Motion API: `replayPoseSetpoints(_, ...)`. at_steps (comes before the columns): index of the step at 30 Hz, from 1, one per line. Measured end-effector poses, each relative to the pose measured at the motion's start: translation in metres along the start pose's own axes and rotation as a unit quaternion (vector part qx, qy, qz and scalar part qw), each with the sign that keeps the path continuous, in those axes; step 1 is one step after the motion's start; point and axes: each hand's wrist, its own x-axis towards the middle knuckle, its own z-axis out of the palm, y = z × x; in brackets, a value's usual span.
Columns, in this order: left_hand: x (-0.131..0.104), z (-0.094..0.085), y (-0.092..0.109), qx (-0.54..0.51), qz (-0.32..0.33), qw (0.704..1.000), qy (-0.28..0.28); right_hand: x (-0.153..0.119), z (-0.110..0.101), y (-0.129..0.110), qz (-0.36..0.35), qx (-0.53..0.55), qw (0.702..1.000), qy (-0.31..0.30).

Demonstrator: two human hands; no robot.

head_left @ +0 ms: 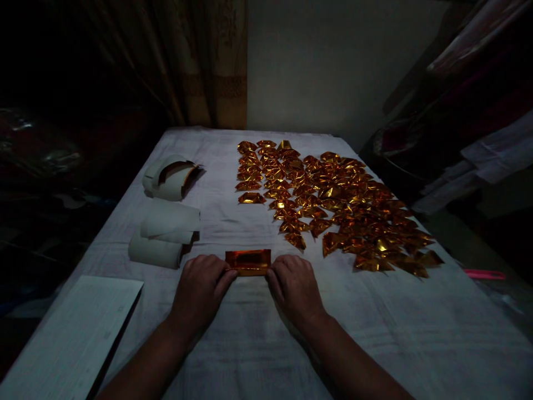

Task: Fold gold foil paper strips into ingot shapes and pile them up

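Note:
A partly folded sheet of shiny gold foil paper (248, 261) lies level between my two hands, near the middle of the cloth-covered table (233, 333). My left hand (202, 286) pinches its left end, thumb along the near edge. At the opposite end, my right hand (295, 286) grips it the same way, fingers curled. Beyond my right hand spreads a mass of folded gold foil pieces (333, 194), pointed at their ends, set in rough rows and overlapping toward the right. One single folded piece (251, 198) sits slightly apart at the left of the rows.
Curled pale sheets (166, 222) lie left of my hands, with another curled sheet (169, 180) behind them showing gold edges. A flat white board or stack (79, 333) rests at the near left. Past the right edge is a pink strip (485, 274). A curtain (208, 61) hangs behind.

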Motion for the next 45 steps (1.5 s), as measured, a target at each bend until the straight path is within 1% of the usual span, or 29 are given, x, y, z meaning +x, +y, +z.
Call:
replayPoseSetpoints(4,0.0007,-0.0002,0.0026,0.026,0.004,1.000,0.009,0.0038,-0.0001,-0.0025,0.003,-0.027,1.000,-0.008)
replayPoseSetpoints(10,0.0001,0.0014,0.0053,0.065,0.003,0.998,0.015,0.0063,0.0000,-0.0036,0.015,-0.034,0.999,-0.021)
replayPoseSetpoints(16,0.0013,0.0002,0.0056,0.093,0.007,0.995,0.021,0.0074,0.0023,-0.0029,0.012,-0.044,0.999,-0.009)
replayPoseSetpoints(30,0.0033,-0.0002,0.0048,0.094,0.013,0.995,0.011,0.0097,0.0055,-0.0029,0.033,-0.077,0.996,-0.009)
replayPoseSetpoints(34,0.0032,0.0005,0.0045,0.093,0.013,0.996,0.010,0.0088,0.0067,-0.0022,0.037,-0.070,0.997,-0.010)
replayPoseSetpoints(38,0.0041,0.0007,0.0045,0.092,0.010,0.996,0.009,0.0076,0.0068,-0.0024,0.046,-0.048,0.998,0.003)
replayPoseSetpoints(41,0.0042,0.0018,0.0041,0.091,-0.002,0.996,0.018,0.0077,0.0057,-0.0039,0.040,-0.024,0.999,0.008)
replayPoseSetpoints(43,0.0034,0.0030,0.0041,0.088,-0.010,0.995,0.034,0.0082,0.0050,-0.0049,0.032,-0.016,0.999,0.005)
replayPoseSetpoints(45,0.0011,0.0043,0.0053,0.085,0.000,0.995,0.053,0.0087,0.0051,-0.0055,0.031,-0.017,0.999,0.002)
